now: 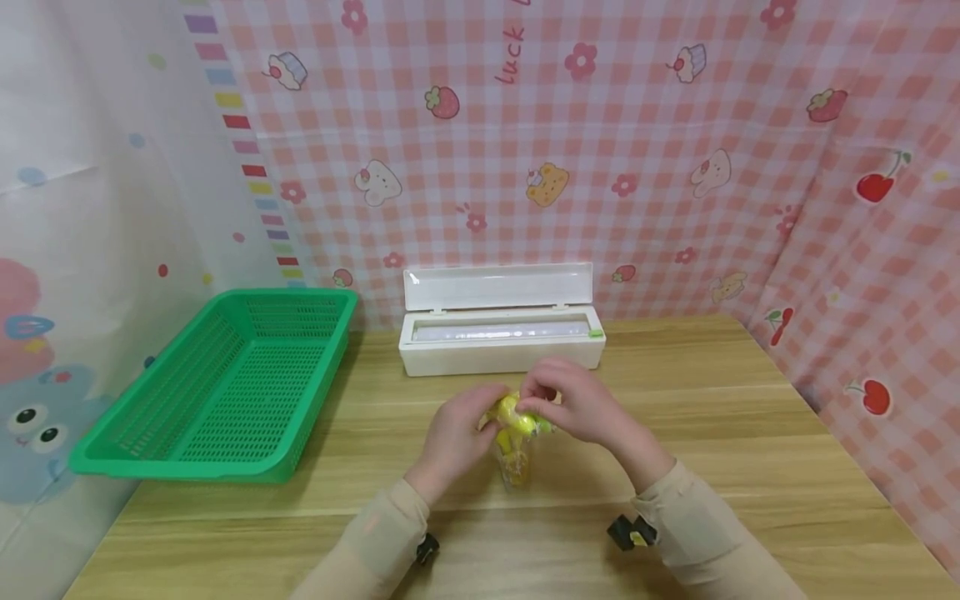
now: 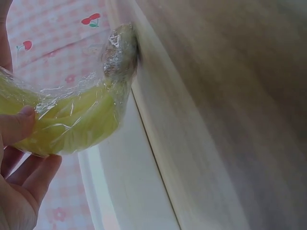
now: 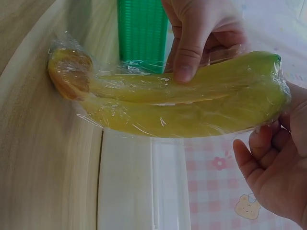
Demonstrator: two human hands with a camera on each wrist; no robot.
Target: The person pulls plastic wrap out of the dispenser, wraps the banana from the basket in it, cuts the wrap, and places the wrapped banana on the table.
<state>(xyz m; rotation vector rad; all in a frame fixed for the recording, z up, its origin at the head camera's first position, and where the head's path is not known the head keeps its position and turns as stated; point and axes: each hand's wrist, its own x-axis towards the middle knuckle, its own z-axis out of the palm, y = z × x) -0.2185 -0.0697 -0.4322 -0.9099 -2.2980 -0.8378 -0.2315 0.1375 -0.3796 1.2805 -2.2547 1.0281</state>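
Note:
A small bunch of yellow bananas (image 3: 163,112), wrapped in clear cling film, stands tilted between the two hands. Its brownish end (image 3: 70,73) is down right at the wooden tabletop, and its greenish end points up. My left hand (image 1: 462,429) grips the bunch from the side, thumb (image 2: 18,125) on the near face and fingers beneath. At the upper end, my right hand (image 1: 577,402) has its fingers curled at the wrapped tip. Loose film edges stick out around the lower end.
Behind the hands sits a long white cling film box (image 1: 498,358) with its lid raised and a film roll inside. To the left stands a green plastic basket (image 1: 318,396). Pink checked cloth (image 1: 480,150) hangs behind the wooden table (image 1: 697,392).

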